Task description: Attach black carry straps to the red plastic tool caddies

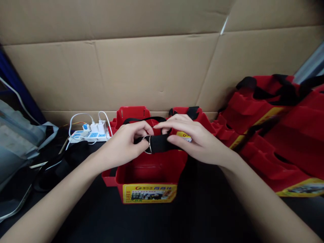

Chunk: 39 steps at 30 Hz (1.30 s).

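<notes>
Black webbing strap [160, 144]: located above red plastic bin [152, 165], with yellow label [150, 194] on near face. Pinched between thumb and fingers of left hand [126, 141] at metal ring [150, 145]; grasped likewise by right hand [197, 138] farther right. Judged light, soft, foldable, hardly slippery; ring probably rigid and slick. Best taken flat across full width, beside ring. Noted beyond: white power strip [94, 135] at far left, then cardboard panel [157, 74].

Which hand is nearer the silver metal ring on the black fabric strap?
Left. The left hand is at the ring, overlapping it in view; the right hand is farther off, rightward along the strap.
</notes>
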{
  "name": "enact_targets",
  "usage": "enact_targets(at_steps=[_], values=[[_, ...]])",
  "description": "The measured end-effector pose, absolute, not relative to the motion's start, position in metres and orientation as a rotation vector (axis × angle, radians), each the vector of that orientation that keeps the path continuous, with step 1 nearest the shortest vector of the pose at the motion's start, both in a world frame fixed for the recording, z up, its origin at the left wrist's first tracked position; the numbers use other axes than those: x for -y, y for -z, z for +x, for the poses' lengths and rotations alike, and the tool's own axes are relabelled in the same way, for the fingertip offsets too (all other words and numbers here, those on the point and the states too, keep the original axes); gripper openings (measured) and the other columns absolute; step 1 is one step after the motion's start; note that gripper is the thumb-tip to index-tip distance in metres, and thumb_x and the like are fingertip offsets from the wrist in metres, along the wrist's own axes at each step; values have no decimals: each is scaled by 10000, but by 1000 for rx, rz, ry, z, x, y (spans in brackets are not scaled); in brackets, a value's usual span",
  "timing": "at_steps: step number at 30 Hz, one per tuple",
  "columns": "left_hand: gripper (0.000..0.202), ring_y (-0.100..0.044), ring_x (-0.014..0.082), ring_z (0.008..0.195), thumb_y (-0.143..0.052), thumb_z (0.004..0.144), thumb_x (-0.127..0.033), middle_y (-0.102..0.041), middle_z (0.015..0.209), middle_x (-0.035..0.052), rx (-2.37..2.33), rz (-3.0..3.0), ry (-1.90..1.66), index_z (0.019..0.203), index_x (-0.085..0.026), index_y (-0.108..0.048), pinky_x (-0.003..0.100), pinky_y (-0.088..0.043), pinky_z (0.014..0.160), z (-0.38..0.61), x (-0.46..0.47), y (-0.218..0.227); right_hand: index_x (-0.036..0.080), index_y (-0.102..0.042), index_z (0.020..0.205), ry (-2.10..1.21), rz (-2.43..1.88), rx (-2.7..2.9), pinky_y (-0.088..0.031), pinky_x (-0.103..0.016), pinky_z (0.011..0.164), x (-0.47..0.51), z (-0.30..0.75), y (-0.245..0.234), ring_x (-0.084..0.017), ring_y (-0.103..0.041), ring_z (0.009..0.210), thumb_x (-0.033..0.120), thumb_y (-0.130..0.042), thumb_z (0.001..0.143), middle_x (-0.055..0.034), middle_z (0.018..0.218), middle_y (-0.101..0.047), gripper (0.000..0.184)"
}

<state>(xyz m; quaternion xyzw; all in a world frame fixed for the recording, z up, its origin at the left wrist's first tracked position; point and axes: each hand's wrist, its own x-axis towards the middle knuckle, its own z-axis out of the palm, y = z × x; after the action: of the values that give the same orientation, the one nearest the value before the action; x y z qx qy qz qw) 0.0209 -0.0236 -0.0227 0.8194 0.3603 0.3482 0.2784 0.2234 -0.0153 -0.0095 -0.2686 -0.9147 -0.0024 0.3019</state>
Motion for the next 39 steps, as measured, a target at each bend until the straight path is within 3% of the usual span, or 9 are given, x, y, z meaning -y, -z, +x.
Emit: enact_targets(at_steps=[5, 9, 11, 14, 19, 25, 29, 34, 39], values=[[91, -571, 97, 731, -536, 720, -120, -604, 767, -7, -862, 2014, -1093, 804, -155, -527, 198, -455, 666, 30, 22, 24, 154, -418, 1245, 222, -753, 2438, -278, -413, 1003, 29, 205, 23, -199, -527, 997, 378, -613, 747, -82, 1112, -586, 580], [171, -363, 27, 414, -607, 730, -274, -458, 548, -71, -928, 1865, -893, 853, -173, -545, 150, -251, 365, 16, 19, 14, 191, -518, 1075, 231, -741, 2339, -376, -340, 864, 26, 200, 29, -149, -565, 814, 187, -510, 782, -22, 912, -631, 294], [246, -244, 18, 359, -638, 709, -304, -366, 474, -91, -989, 1825, -819, 908, -182, -562, 169, -151, 336, -3, 13, 7, 196, -540, 926, 166, -787, 2251, -409, -291, 734, 21, 210, 21, -139, -551, 733, 174, -518, 754, -4, 826, -613, 175], [237, -232, 27, 385, -639, 702, -284, -307, 471, -86, -1208, 1747, -1297, 905, -178, -576, 184, -176, 361, -32, 2, 2, 203, -512, 814, 113, -946, 2102, -386, -260, 588, 11, 233, 6, -131, -494, 619, 179, -545, 706, 10, 710, -543, 116], [200, -418, 68, 619, -469, 770, -176, -498, 708, -39, -1717, 1982, -1885, 909, -160, -613, 202, -314, 552, -61, -4, 2, 211, -450, 697, 220, -1127, 1824, -335, -271, 550, -16, 269, -1, -136, -419, 583, 169, -533, 655, 5, 653, -458, 103], [259, -363, 82, 545, -431, 774, -187, -490, 590, -29, -2112, 2253, -1445, 916, -140, -642, 211, -273, 537, -75, -1, -7, 204, -473, 681, 244, -1248, 1792, -337, -275, 547, -30, 278, 3, -141, -427, 572, 170, -524, 657, 2, 627, -478, 66], [243, -472, 109, 588, -530, 753, -300, -641, 736, 14, -1662, 2363, -918, 898, -156, -662, 215, -331, 536, -62, -6, -7, 195, -523, 734, 64, -1082, 2176, -388, -258, 584, -10, 259, 3, -130, -503, 618, 189, -516, 736, 2, 715, -571, 9], [364, -555, 150, 741, -476, 805, -462, -648, 898, 44, -1378, 2484, -771, 983, -187, -636, 242, -402, 640, -37, -9, 2, 246, -584, 1049, 148, -1047, 2468, -435, -298, 715, 14, 210, 17, -178, -606, 839, 324, -486, 836, -19, 997, -657, 247], [284, -522, 138, 722, -471, 825, -416, -597, 798, 29, -1164, 2703, -570, 814, -165, -604, 240, -377, 647, -31, -17, 16, 194, -650, 948, 172, -1039, 2620, -422, -300, 637, 9, 173, 27, -180, -607, 711, 332, -481, 848, -53, 803, -678, 240]])
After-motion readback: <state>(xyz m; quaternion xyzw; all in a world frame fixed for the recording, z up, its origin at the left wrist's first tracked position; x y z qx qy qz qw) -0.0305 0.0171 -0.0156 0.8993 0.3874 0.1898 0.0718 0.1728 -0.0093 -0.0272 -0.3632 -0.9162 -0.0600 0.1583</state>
